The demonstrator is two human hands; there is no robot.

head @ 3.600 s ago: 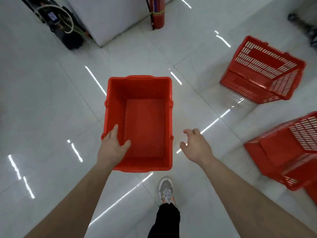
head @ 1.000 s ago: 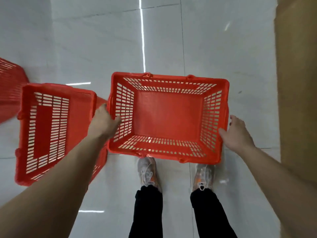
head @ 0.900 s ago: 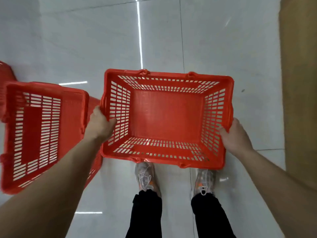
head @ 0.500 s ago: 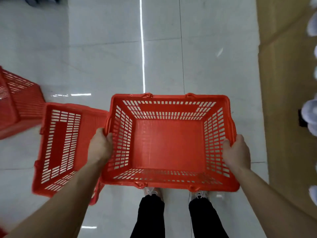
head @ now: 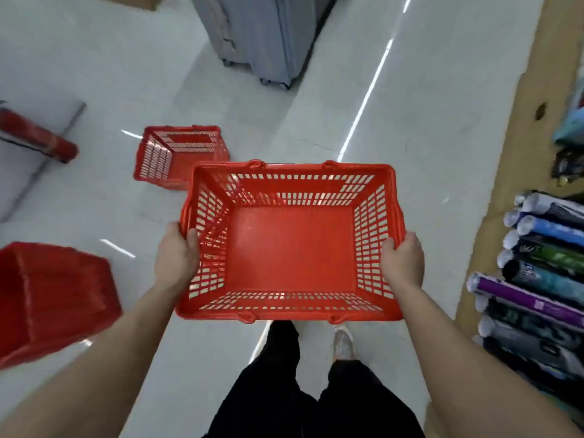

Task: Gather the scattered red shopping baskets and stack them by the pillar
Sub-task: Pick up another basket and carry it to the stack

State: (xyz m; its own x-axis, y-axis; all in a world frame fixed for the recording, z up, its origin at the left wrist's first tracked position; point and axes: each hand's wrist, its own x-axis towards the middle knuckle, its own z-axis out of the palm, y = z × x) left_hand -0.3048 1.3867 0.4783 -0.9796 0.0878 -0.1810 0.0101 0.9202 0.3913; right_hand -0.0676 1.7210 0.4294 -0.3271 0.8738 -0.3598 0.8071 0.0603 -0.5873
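While both hands (head: 177, 257) (head: 402, 263) curl fingers over its side rims, the empty basket (head: 290, 245) looks light and stiff.

A glossy white tiled floor (head: 426, 99) is seen throughout, streaked with long reflections of ceiling lights. A grey wheeled cabinet (head: 265, 36) is placed at the top centre. Right of the cabinet, a tan cardboard-coloured strip (head: 518, 128) is laid along the floor edge, and rolled printed packages (head: 543, 273) are stacked beyond it. Far left of the cabinet, a red fire extinguisher (head: 34, 137) is seen beside a white base.
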